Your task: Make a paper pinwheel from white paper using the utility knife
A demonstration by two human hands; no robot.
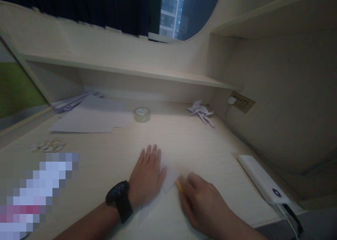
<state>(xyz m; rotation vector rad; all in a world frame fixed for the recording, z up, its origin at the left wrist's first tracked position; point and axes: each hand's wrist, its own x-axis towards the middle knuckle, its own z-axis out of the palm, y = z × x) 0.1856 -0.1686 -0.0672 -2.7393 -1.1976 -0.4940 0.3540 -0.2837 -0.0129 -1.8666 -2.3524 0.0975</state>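
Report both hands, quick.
Left hand: open, laid flat over white paper.
Right hand: closed on a small yellow object, too blurred to identify.

Txt/nos./brands: none legible | tape roll [142,118]: marks too blurry | watch dial [117,193]: unreadable, dim

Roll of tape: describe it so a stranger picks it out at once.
Find the long shelf across the back of the desk. Below and in front of it, beyond the left hand, the roll of tape lies flat just right of the large white sheets. It is the clear, glossy ring; its neighbours are flat sheets and, farther right, a folded white paper piece.
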